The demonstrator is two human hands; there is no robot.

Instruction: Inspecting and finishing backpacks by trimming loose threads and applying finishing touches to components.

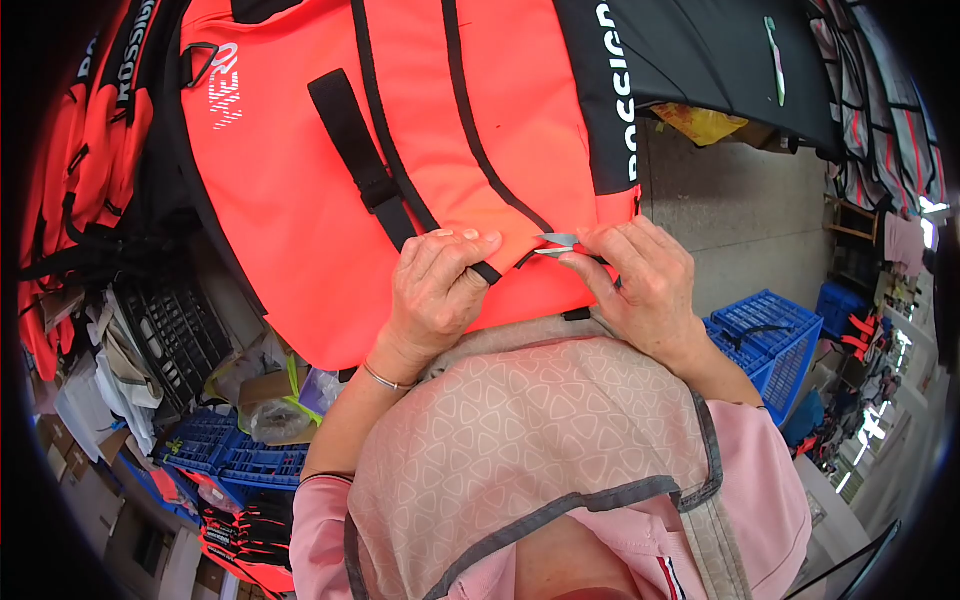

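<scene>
Orange bag [330, 200] pinched, hands [440, 285] (snips [556, 243] right).

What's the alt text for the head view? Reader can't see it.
Seen from above, a person's left hand pinches the lower edge of a large orange bag with black straps, while the right hand holds small metal thread snips against that edge. Blue plastic crates and more orange bags surround them.
</scene>
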